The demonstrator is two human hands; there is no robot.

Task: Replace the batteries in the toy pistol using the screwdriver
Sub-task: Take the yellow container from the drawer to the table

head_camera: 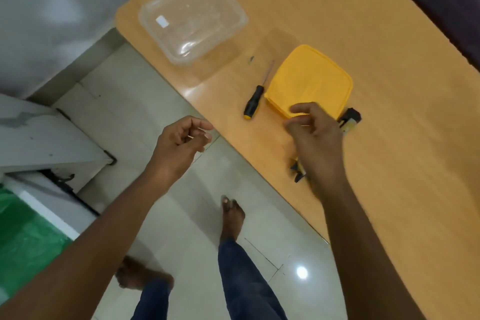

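A screwdriver (pixel 255 97) with a black and yellow handle lies on the wooden table (pixel 389 138), just left of a yellow lid (pixel 310 80). My right hand (pixel 315 132) hovers over the lid's near corner with fingers curled and apart, holding nothing I can see. A black and yellow toy pistol shows in two bits: one end (pixel 350 119) past my right hand, the other (pixel 298 170) under my wrist. My left hand (pixel 181 140) hangs over the floor beside the table edge, fingers loosely bent and empty. A tiny dark speck, perhaps a screw (pixel 251 58), lies beyond the screwdriver.
A clear plastic container (pixel 193 18) stands at the table's far left corner. The table edge runs diagonally; below it is tiled floor with my feet (pixel 232 215). A white cabinet (pixel 46 143) and green sheet (pixel 23 236) are at the left.
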